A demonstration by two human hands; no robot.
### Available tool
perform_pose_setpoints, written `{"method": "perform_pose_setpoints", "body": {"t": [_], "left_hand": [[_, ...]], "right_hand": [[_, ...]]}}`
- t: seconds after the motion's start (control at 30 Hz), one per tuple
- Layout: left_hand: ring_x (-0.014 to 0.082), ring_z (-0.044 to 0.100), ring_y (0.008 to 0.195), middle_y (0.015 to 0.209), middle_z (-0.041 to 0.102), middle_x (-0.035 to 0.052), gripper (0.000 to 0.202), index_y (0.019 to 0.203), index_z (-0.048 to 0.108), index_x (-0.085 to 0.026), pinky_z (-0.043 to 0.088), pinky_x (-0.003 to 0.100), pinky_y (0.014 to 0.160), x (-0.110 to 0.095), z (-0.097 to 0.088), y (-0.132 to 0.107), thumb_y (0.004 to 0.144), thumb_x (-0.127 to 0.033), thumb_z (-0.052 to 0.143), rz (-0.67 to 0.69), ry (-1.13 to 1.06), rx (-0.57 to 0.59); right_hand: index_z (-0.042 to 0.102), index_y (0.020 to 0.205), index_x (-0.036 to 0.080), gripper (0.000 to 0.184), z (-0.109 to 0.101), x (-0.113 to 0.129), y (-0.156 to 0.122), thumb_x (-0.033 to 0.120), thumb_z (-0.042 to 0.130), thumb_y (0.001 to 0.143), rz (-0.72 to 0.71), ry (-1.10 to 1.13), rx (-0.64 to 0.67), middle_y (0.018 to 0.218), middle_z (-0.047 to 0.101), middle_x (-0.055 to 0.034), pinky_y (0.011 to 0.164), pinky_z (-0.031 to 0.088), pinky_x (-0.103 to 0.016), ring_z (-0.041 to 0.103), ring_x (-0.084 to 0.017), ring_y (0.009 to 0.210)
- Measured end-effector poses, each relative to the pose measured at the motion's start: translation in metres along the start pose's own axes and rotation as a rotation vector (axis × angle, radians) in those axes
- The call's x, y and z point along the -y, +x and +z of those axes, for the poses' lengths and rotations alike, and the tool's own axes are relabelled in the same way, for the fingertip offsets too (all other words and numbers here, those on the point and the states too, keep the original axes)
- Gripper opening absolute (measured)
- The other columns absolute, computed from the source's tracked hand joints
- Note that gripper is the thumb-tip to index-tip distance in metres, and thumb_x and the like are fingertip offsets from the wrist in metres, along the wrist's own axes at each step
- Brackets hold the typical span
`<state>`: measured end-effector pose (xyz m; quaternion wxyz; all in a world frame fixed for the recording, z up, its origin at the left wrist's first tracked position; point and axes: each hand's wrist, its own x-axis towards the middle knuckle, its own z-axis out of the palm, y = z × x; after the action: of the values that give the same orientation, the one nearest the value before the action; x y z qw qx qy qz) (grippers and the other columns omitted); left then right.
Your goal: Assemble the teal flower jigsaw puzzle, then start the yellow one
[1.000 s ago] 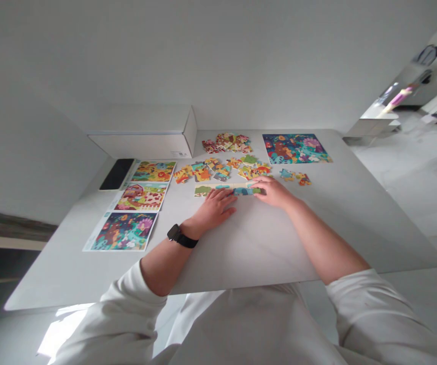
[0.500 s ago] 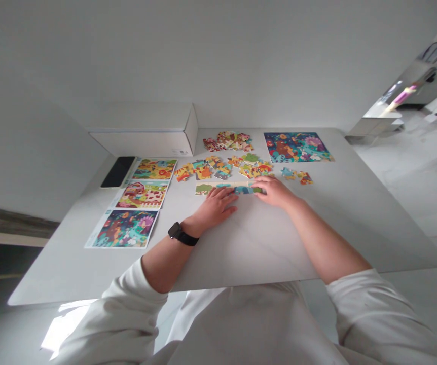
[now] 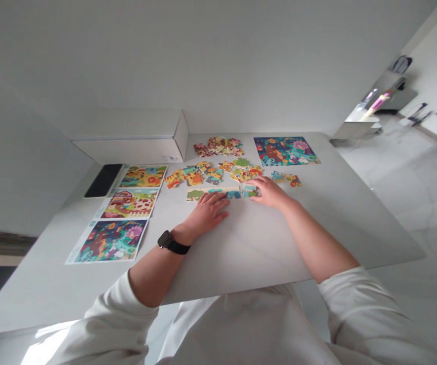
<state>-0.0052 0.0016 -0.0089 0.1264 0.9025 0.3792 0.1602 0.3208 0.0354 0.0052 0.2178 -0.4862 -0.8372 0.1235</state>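
A short strip of joined jigsaw pieces point(image 3: 194, 195), with green and blue printing, lies in the middle of the white table. My left hand point(image 3: 208, 213) rests flat over this strip, fingers spread and fingertips on its pieces. At the strip's right end, my right hand point(image 3: 269, 192) has its thumb and fingers around a blue and green puzzle piece point(image 3: 249, 191). A narrow gap separates that piece from the strip. Just beyond the hands are loose yellow and orange puzzle pieces point(image 3: 193, 178), and two more pieces point(image 3: 287, 178) lie right of my right hand.
Red-toned puzzle pieces point(image 3: 224, 146) are heaped near the wall. A finished dark puzzle picture point(image 3: 287, 151) lies at the back right. Along the left are printed picture sheets point(image 3: 129, 203), a phone point(image 3: 103, 180) and a long white box point(image 3: 127, 149).
The piece in my right hand has shifted slightly right, and a gap now shows between it and the strip. My left hand stays on the strip. The camera view has turned a little.
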Motion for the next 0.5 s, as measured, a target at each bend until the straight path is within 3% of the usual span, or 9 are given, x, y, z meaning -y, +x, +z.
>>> {"method": "perform_pose_setpoints", "body": {"t": [0.17,0.27,0.43,0.5], "left_hand": [[0.0358,0.051,0.155,0.166,0.058,0.0123,0.045,0.150,0.070,-0.027,0.034,0.065,0.134,0.001,0.000,0.000,0.109,-0.041,0.060,0.002,0.002,0.007],[0.0358,0.050,0.155,0.167,0.058,0.0123,0.046,0.151,0.070,-0.027,0.034,0.065,0.134,0.001,0.000,0.000,0.108,-0.041,0.060,0.003,0.000,0.008],[0.0358,0.050,0.156,0.167,0.058,0.0128,0.046,0.151,0.070,-0.026,0.033,0.065,0.135,0.002,0.000,-0.001,0.109,-0.042,0.060,0.006,0.001,0.011],[0.0360,0.049,0.156,0.168,0.057,0.0131,0.047,0.151,0.069,-0.026,0.033,0.065,0.135,0.002,0.001,-0.001,0.109,-0.043,0.059,0.007,0.006,0.014]], "right_hand": [[0.079,0.135,0.030,0.062,-0.007,-0.006,-0.002,0.021,0.095,0.075,0.046,0.017,-0.003,0.127,0.073,-0.0094,0.112,0.055,-0.047,0.069,-0.031,0.122],[0.080,0.131,0.028,0.060,-0.010,-0.009,-0.001,0.020,0.094,0.074,0.108,0.073,-0.021,0.118,0.073,-0.0078,0.102,0.058,-0.041,0.071,-0.027,0.107],[0.085,0.115,0.024,0.030,-0.014,-0.015,0.003,0.024,0.080,0.085,0.206,0.272,0.002,0.085,0.069,0.0007,0.076,0.054,-0.028,0.064,-0.017,0.076],[0.085,0.111,0.023,0.028,-0.020,-0.020,0.002,0.027,0.079,0.085,0.244,0.354,0.018,0.082,0.069,0.0012,0.071,0.053,-0.026,0.063,-0.016,0.072]]}}
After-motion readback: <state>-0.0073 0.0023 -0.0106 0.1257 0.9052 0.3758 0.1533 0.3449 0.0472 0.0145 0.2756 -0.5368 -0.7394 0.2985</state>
